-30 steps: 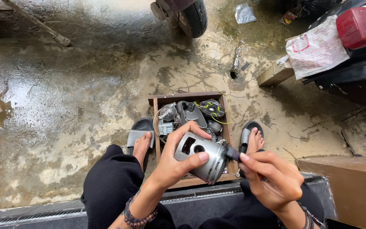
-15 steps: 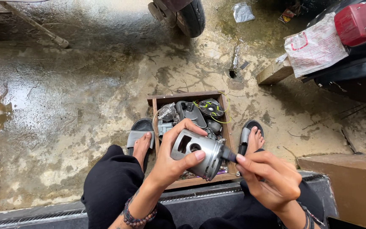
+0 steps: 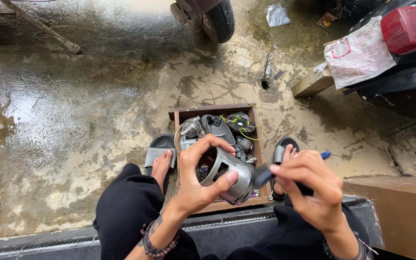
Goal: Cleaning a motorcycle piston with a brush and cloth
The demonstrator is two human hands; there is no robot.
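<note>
- Shallow brown wooden box [image 3: 255,126] of grey engine parts on wet concrete floor [image 3: 73,120], between sandalled feet.
- Silver metal piston [image 3: 227,174] above box, gripped by left hand [image 3: 196,185]; open skirt up-left, crown down-right, long axis diagonal; tilted slightly since before.
- Blue-handled tool [image 3: 266,174] clenched in right hand [image 3: 314,192], tip at crown.

Black trousers [image 3: 126,212] were worn, bare arms left uncovered. A dark beaded bracelet [image 3: 157,243] was wrapped around the left wrist, with a bit of tattoo ink [image 3: 162,222] seen just above it. Another thin band [image 3: 362,245] was spotted on the right wrist. Grey slide sandals [image 3: 159,150] were worn on both feet.
</note>
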